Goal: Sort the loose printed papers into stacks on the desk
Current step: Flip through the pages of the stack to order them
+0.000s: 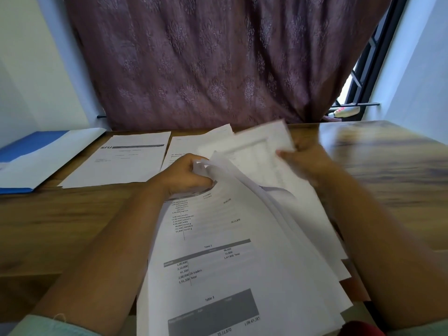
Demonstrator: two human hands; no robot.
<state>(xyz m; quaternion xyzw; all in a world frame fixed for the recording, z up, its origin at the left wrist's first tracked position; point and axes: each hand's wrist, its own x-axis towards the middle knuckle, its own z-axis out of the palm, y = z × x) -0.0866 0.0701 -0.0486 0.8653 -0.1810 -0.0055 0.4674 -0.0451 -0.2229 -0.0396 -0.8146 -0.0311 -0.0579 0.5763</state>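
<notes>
**Two hands, one fanned bundle**

The left hand (186, 175) clamps the loose papers (218, 263) at their top edge, likely so sheets can peel free. The right hand (303, 158) pinches a blurred sheet (257, 151) above that bundle. Beyond the bundle lie two stacks (118, 163); bare desk (388, 154) right of it offers room.

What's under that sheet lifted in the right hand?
Under the lifted sheet pinched by the right hand lie more fanned papers, gripped by the left hand. A far stack is partly covered; its print is hidden.
</notes>
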